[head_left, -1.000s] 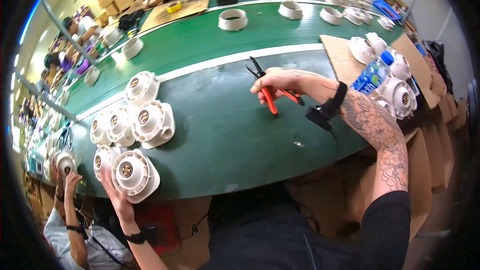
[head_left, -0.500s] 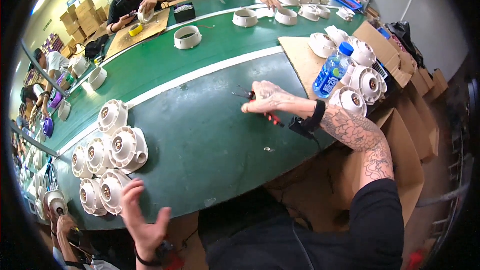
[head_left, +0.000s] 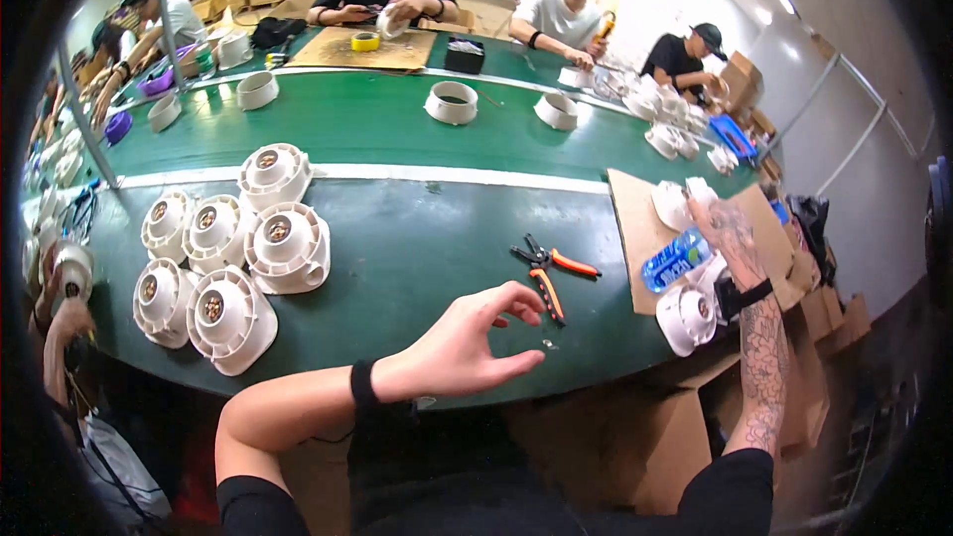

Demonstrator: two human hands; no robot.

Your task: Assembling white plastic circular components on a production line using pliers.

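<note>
My left hand (head_left: 467, 342) hangs over the near part of the green table, fingers curved and apart, with nothing in it. Just beyond it lie pliers (head_left: 540, 260) with orange-and-black handles, spread apart on the tabletop and touched by neither hand. At the right, my tattooed right arm stretches out and my right hand (head_left: 713, 218) is at a white round plastic housing (head_left: 671, 204); its fingers are partly hidden and blurred, so a grip cannot be made out. A bottle with a blue label (head_left: 677, 260) lies on its side beside that arm, near another white housing (head_left: 687, 320).
Several white housings with metallic centres (head_left: 230, 318) stand grouped at the left. Beyond a white strip, a green belt (head_left: 347, 129) carries white rings (head_left: 452, 103). Co-workers sit across it. Cardboard (head_left: 627, 194) lies under the right-hand parts; cartons (head_left: 675, 447) stand below the table's right edge.
My right hand has let go of the pliers and moved right to the housings. My left hand has come rightward over the table. The bottle has gone from upright to lying. The view has turned.
</note>
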